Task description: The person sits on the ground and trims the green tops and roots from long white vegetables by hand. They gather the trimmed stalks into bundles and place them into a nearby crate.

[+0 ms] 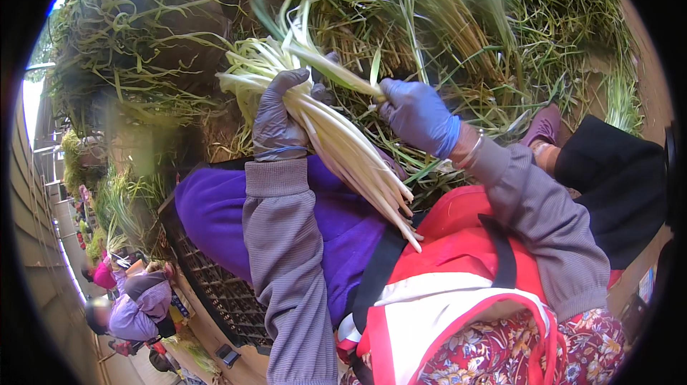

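My left hand (276,122), in a thin grey-blue glove, is wrapped around a bundle of pale, peeled leafy stalks (351,149). Their pale yellow-green tops fan out above the thumb, while the white ends slant down to the right over my lap. To the right, my gloved right hand (421,114) pinches the lower end of a separate green-white stalk (343,72). That stalk crosses just above the bundle and leads up left to several longer leaves. The right fingertips are partly hidden behind the hand.
Heaps of long green leaves and stalks (456,20) cover the ground ahead; another pile (134,57) stands at left. A black plastic crate (225,288) is beside my purple-covered knee (214,208). Another person (142,304) sits at lower left, near a phone-like object (227,355) on the floor.
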The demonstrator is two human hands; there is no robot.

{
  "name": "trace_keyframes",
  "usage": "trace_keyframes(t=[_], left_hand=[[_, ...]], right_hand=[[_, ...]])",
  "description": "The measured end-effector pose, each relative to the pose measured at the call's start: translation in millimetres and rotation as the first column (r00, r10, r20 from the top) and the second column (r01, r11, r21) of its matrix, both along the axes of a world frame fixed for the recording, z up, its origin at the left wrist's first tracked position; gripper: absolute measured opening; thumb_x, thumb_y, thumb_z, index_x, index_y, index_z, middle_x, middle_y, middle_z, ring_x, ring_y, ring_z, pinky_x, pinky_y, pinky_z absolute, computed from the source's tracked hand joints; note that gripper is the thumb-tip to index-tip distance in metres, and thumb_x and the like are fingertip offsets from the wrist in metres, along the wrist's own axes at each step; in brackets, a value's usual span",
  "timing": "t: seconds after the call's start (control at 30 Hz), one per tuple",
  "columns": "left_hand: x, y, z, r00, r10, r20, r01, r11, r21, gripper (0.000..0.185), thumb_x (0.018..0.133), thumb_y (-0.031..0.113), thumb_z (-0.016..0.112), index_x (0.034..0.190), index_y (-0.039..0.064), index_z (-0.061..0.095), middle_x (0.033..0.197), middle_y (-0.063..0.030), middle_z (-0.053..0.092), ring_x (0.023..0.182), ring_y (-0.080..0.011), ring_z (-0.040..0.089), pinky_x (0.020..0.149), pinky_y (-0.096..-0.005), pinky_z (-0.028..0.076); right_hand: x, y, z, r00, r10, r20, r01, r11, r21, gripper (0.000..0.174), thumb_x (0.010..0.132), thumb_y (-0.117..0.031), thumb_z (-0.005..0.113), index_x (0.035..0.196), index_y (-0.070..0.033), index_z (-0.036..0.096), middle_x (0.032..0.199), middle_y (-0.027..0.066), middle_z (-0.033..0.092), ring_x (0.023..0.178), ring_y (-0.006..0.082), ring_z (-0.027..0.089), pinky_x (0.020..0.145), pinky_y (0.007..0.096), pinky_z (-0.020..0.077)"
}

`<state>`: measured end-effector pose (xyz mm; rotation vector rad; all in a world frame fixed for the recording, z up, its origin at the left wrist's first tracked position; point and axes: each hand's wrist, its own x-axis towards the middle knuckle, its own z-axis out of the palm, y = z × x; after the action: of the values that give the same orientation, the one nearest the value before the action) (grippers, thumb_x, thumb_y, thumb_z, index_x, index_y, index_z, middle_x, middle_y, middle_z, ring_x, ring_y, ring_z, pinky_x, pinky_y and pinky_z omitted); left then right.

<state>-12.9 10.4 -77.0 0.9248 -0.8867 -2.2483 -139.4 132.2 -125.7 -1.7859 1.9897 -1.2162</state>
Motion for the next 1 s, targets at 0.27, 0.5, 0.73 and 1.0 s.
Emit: trace_keyframes(t=[0.27,0.5,0.73,1.0], left_hand=[[-1.8,5.3,0.4,0.977,0.093,0.191,-0.091,0.996,-0.018,0.038,0.065,0.006,0.059,0.099,-0.003,0.043,0.085,-0.0176,0.055,0.059,-0.0165,0.053,0.05,-0.0229,0.048],[-4.8,10.8,0.3,0.999,-0.03,0.018,0.031,0.999,-0.011,0.036,0.063,0.009,0.058,0.094,-0.002,0.044,0.079,-0.0141,0.053,0.063,-0.0214,0.054,0.059,-0.0308,0.049],[-13.6,16.7,-3.7,0.991,0.132,0.005,-0.131,0.991,-0.022,0.033,0.062,0.002,0.057,0.093,-0.001,0.044,0.074,-0.0091,0.051,0.062,-0.019,0.053,0.054,-0.0267,0.048],[-18.7,14.9,-7.1,0.971,0.216,0.102,-0.212,0.976,-0.048,0.029,0.062,0.003,0.059,0.088,-0.002,0.047,0.073,-0.0094,0.052,0.062,-0.0196,0.054,0.057,-0.0278,0.047]], right_hand=[[5.6,6.7,2.9,0.985,0.169,-0.038,-0.166,0.983,0.073,0.012,0.069,-0.011,0.049,0.073,0.0,0.047,0.061,0.0142,0.051,0.058,0.028,0.053,0.05,0.0342,0.0424],[5.2,-21.1,14.6,0.675,0.175,0.717,-0.105,0.984,-0.141,0.014,0.07,-0.015,0.053,0.076,-0.003,0.057,0.068,0.01,0.053,0.059,0.0211,0.053,0.054,0.0283,0.0435],[6.1,-31.0,8.7,0.938,0.054,0.343,0.034,0.969,-0.246,0.006,0.058,-0.01,0.054,0.064,-0.008,0.057,0.055,0.0063,0.047,0.051,0.0199,0.051,0.045,0.0284,0.0416],[-0.7,-40.4,-1.4,0.945,-0.241,-0.223,0.15,0.921,-0.36,0.004,0.057,-0.009,0.053,0.059,-0.014,0.053,0.052,0.0035,0.047,0.052,0.0184,0.052,0.044,0.0285,0.0424]])
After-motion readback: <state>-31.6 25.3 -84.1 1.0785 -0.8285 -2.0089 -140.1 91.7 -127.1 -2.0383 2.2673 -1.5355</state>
